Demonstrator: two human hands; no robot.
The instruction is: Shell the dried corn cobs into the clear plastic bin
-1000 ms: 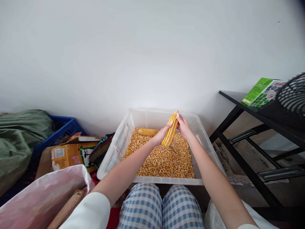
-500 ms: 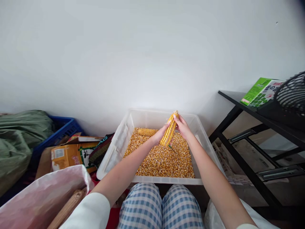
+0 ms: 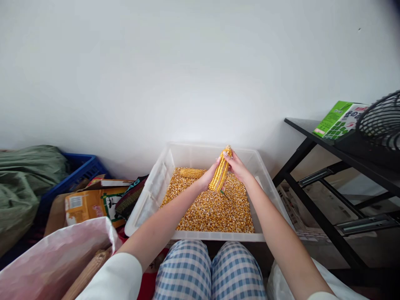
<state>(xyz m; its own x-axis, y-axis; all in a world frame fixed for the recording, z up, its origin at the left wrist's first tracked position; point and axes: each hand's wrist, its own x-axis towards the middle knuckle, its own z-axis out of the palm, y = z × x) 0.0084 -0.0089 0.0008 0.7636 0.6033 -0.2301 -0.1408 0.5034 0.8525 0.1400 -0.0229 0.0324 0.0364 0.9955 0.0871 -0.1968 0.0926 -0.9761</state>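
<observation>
A yellow corn cob (image 3: 219, 175) is held tilted above the bin, its tip up and away from me. My left hand (image 3: 208, 177) is closed around its left side, lower down. Near the upper end, my right hand (image 3: 236, 165) grips it with the thumb pressed on the kernels. One strip along the cob looks bare of kernels. Beneath lie loose corn kernels (image 3: 215, 214) in a translucent plastic bin (image 3: 215, 237). A second corn cob (image 3: 192, 173) rests on the kernels at the back left. Something thin and green shows just under the held cob, mostly hidden.
To the left stand a pinkish-white sack (image 3: 59, 254) with a bare cob (image 3: 90, 273) inside, an orange package (image 3: 84, 206) and a blue crate (image 3: 81, 166). A black metal rack (image 3: 312, 133) on the right carries a green-and-white box (image 3: 339, 121) and a black fan (image 3: 383, 121).
The view has shifted slightly. Both hands stay on the corn cob, and my right thumb has moved a little along its upper part.
</observation>
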